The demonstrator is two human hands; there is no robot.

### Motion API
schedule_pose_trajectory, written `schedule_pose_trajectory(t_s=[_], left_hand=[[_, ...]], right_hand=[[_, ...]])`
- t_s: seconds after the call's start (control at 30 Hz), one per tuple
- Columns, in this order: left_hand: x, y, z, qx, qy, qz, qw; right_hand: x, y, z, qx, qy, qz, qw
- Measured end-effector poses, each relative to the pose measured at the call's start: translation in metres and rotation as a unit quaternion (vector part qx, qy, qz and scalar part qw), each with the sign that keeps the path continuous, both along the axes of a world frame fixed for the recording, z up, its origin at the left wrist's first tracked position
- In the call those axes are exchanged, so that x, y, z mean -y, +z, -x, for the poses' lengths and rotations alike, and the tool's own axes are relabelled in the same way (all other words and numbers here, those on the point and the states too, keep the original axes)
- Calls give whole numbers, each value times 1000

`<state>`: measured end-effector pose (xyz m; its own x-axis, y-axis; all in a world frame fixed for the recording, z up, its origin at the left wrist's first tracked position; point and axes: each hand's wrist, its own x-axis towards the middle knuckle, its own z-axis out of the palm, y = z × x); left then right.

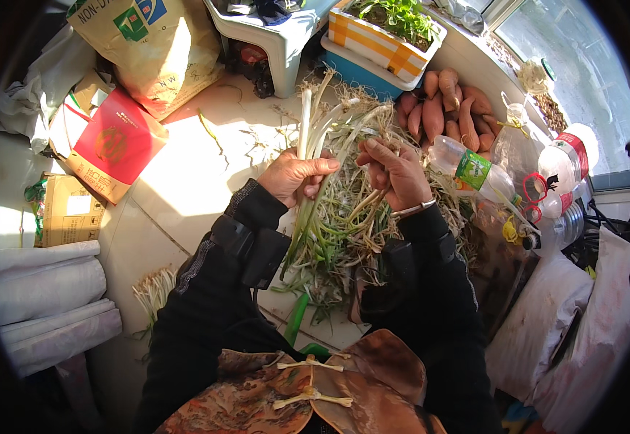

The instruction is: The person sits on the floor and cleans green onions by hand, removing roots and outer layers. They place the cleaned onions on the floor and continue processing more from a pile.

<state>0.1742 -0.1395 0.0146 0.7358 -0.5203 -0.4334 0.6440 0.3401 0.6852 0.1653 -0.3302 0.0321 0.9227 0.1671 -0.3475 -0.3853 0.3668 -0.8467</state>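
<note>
My left hand [303, 172] is closed around a few scallions [307, 130], their white ends pointing up and green leaves hanging down. To its right, my right hand [396, 172] has its fingers curled at the rooty, dry end of a scallion stalk [372, 202]; how firmly it grips is partly hidden by the fingers. Beneath both hands spreads a large heap of scallions [342, 228] with dried leaves and roots. A bunch of white-stemmed scallions [154, 290] lies on the tiled floor beside my left forearm.
Sweet potatoes [445, 111] are piled behind the heap, near a foam planter [380, 43]. Plastic bottles [475, 168] stand and lie at the right. A plastic stool [287, 40] is at the top. A red paper bag [116, 141] and a cardboard box [73, 211] sit left.
</note>
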Motion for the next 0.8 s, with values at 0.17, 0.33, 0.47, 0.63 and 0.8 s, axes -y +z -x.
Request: schedule_pose_trajectory(t_s=[0.17,0.33,0.47,0.63,0.8], left_hand=[[-3,-1,1,-12,32,56,998],[-3,2,2,1,4,18,1000],[0,4,5,15,-6,-11,1000],[-1,6,6,20,-8,-15,1000],[-3,6,5,16,-39,-32,999]], right_hand=[[-29,1,14,6,69,38,997],[-28,4,11,29,12,56,998],[-24,5,11,25,25,61,998],[-11,6,8,16,32,27,999],[19,2,-5,61,-57,-61,995]])
